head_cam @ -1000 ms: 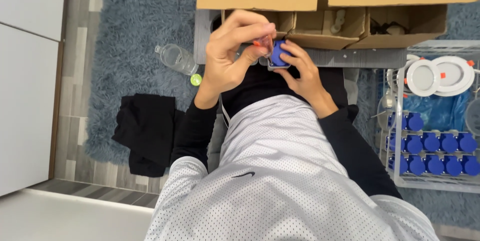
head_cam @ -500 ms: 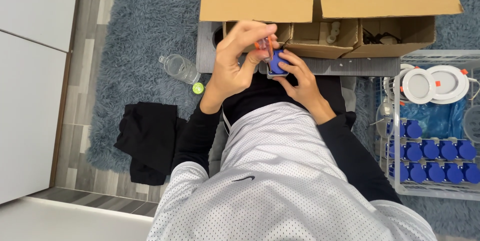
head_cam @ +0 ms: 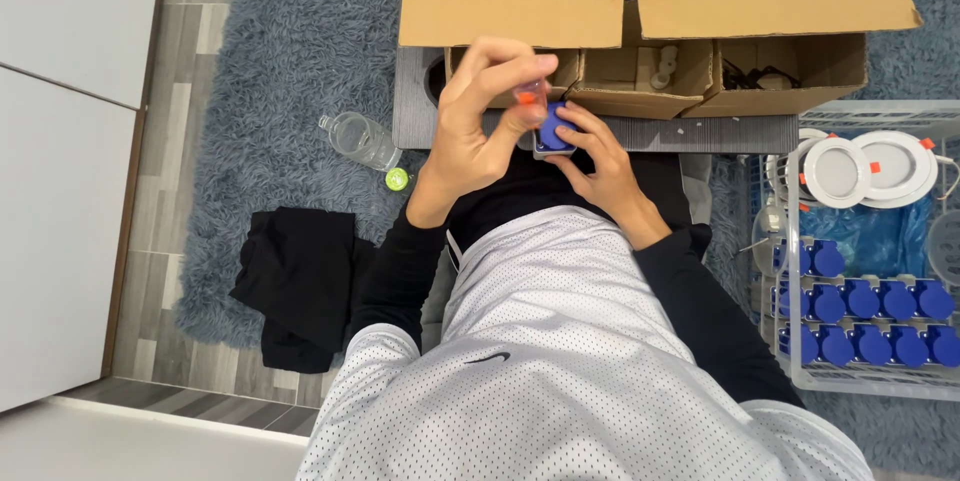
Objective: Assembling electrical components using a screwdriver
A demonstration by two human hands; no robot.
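Fingers of the left hand (head_cam: 478, 131) pinch an orange-tipped tool (head_cam: 529, 94); right hand (head_cam: 598, 163) grips a square blue-capped socket (head_cam: 553, 131).

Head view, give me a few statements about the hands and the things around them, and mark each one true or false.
1. The right hand holds a small blue and grey part. True.
2. The left hand rests flat on the rug. False: it is raised over the blue part, its fingers pinching a small thing with an orange tip.
3. A clear plastic bottle lies on the grey rug, its green cap off beside it. True.
4. The wire basket on the right holds red parts. False: it holds rows of blue ones.
5. The cardboard boxes are shut. False: their flaps are open.
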